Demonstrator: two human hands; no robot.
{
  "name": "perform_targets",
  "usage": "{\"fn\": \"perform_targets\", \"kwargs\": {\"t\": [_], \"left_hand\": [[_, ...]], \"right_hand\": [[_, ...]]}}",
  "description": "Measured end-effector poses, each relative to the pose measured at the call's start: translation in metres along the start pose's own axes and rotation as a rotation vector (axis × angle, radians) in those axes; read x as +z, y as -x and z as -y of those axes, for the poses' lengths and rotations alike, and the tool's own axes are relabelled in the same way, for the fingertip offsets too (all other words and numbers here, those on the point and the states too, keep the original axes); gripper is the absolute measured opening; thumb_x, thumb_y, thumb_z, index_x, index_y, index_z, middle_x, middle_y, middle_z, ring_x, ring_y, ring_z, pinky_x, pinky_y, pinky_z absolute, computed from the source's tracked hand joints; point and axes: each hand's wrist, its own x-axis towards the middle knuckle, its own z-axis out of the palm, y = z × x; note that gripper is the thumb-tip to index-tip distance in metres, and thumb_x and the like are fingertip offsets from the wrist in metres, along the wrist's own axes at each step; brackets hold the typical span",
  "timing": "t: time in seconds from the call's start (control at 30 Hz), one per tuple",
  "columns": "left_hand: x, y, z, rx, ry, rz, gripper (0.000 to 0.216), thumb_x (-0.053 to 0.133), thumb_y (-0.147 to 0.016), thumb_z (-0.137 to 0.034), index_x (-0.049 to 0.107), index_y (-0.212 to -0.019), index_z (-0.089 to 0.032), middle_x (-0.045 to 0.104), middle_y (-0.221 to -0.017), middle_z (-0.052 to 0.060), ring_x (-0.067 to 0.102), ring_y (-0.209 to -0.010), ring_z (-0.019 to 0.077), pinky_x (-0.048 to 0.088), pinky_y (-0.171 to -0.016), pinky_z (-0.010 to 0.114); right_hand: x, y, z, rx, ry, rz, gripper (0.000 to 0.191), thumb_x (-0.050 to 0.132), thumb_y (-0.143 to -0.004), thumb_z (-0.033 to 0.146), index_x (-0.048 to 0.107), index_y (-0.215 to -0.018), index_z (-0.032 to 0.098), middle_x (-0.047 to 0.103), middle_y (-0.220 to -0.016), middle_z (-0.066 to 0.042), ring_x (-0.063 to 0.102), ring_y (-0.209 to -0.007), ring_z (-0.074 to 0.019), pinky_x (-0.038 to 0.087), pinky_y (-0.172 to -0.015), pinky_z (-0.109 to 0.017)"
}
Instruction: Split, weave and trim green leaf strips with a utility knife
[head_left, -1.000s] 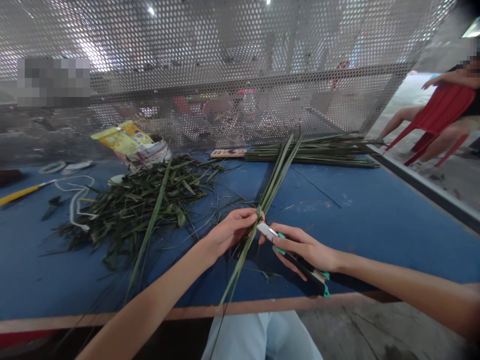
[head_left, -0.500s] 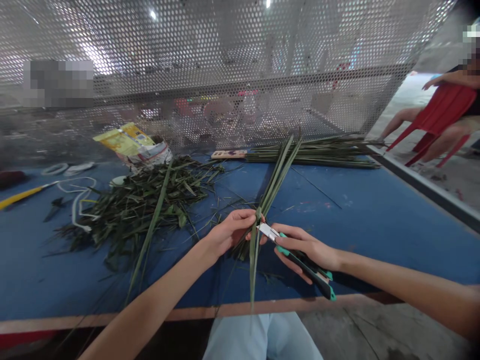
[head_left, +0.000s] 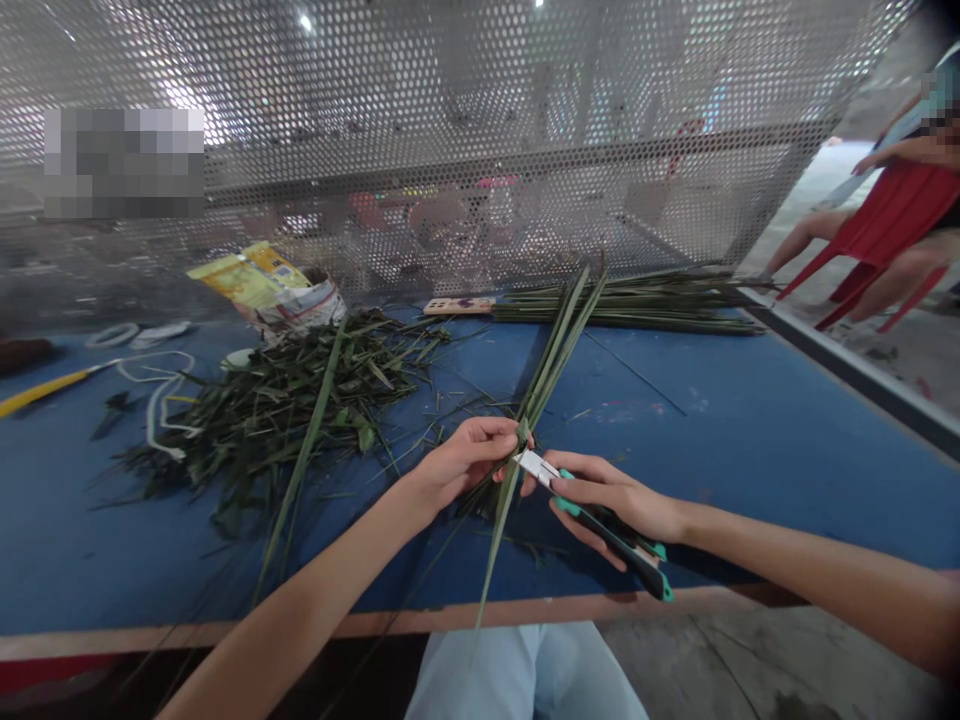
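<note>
Long green leaf strips (head_left: 559, 345) slant up from between my hands, and one narrow tail hangs down toward the table edge. My left hand (head_left: 469, 455) pinches the strips at a folded or knotted spot, thumb on top. In my right hand (head_left: 611, 500) is a pair of pliers-like cutters (head_left: 615, 535) with black and green handles and a silver head. Their head lies against the strips just below my left fingertips; whether the jaws are apart I cannot make out. Part of the handles is hidden by my right fingers.
A heap of leaf scraps (head_left: 300, 410) covers the left of the blue table (head_left: 750, 440). Behind it stand a yellow packet (head_left: 259, 275) and white cord (head_left: 154, 415). A leaf bundle (head_left: 652, 305) and a phone-like case (head_left: 459, 306) lie along the mesh panel (head_left: 465, 130). A person sits at right on a red chair (head_left: 900, 215).
The hanging leaf tail has swung to the left, and where two tails showed, one is now seen. Both hands and the cutters stay almost in place.
</note>
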Motion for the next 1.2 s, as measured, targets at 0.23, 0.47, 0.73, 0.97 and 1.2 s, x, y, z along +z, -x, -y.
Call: {"fn": "perform_targets", "kwargs": {"t": [0.23, 0.47, 0.73, 0.97, 1.2], "left_hand": [[-0.0013, 0.0009, -0.0020, 0.026, -0.021, 0.032, 0.028, 0.073, -0.070, -0.034, 0.067, -0.082, -0.010, 0.060, -0.062, 0.003, 0.049, -0.047, 0.0055, 0.033, -0.043, 0.016], [0.0008, 0.0020, -0.0029, 0.003, -0.037, 0.008, 0.030, 0.073, -0.069, -0.036, 0.065, -0.082, -0.010, 0.059, -0.059, 0.002, 0.046, -0.044, 0.0053, 0.028, -0.039, 0.017], [0.0040, 0.0022, -0.0052, -0.020, -0.038, -0.021, 0.032, 0.074, -0.067, -0.037, 0.065, -0.081, -0.009, 0.060, -0.060, 0.003, 0.045, -0.044, 0.0053, 0.027, -0.039, 0.017], [0.0012, -0.0004, -0.0016, 0.001, -0.022, -0.024, 0.032, 0.075, -0.065, -0.036, 0.067, -0.081, -0.010, 0.056, -0.061, 0.000, 0.043, -0.046, 0.0041, 0.028, -0.042, 0.017], [-0.0016, -0.0018, 0.0011, 0.009, -0.016, -0.032, 0.030, 0.074, -0.068, -0.035, 0.067, -0.083, -0.010, 0.058, -0.067, 0.002, 0.046, -0.050, 0.0050, 0.033, -0.048, 0.017]], "right_hand": [[0.0007, -0.0006, -0.0051, -0.023, 0.006, -0.021, 0.033, 0.041, -0.094, 0.039, 0.044, -0.119, 0.018, 0.048, -0.051, 0.008, 0.038, -0.029, -0.0052, 0.035, -0.028, -0.014], [0.0036, 0.0001, -0.0021, -0.011, 0.058, -0.041, 0.035, 0.041, -0.094, 0.042, 0.044, -0.119, 0.018, 0.048, -0.054, 0.008, 0.040, -0.032, -0.0049, 0.035, -0.029, -0.013], [0.0035, 0.0007, -0.0002, 0.006, 0.071, -0.028, 0.033, 0.040, -0.095, 0.041, 0.044, -0.120, 0.019, 0.047, -0.052, 0.008, 0.039, -0.032, -0.0050, 0.035, -0.029, -0.014], [0.0039, 0.0006, -0.0035, 0.011, 0.060, 0.006, 0.034, 0.041, -0.094, 0.041, 0.045, -0.120, 0.018, 0.047, -0.052, 0.008, 0.041, -0.032, -0.0045, 0.036, -0.030, -0.013], [0.0046, 0.0011, -0.0046, 0.025, 0.059, 0.019, 0.036, 0.041, -0.094, 0.041, 0.044, -0.122, 0.018, 0.047, -0.051, 0.009, 0.039, -0.031, -0.0043, 0.035, -0.030, -0.012]]}}
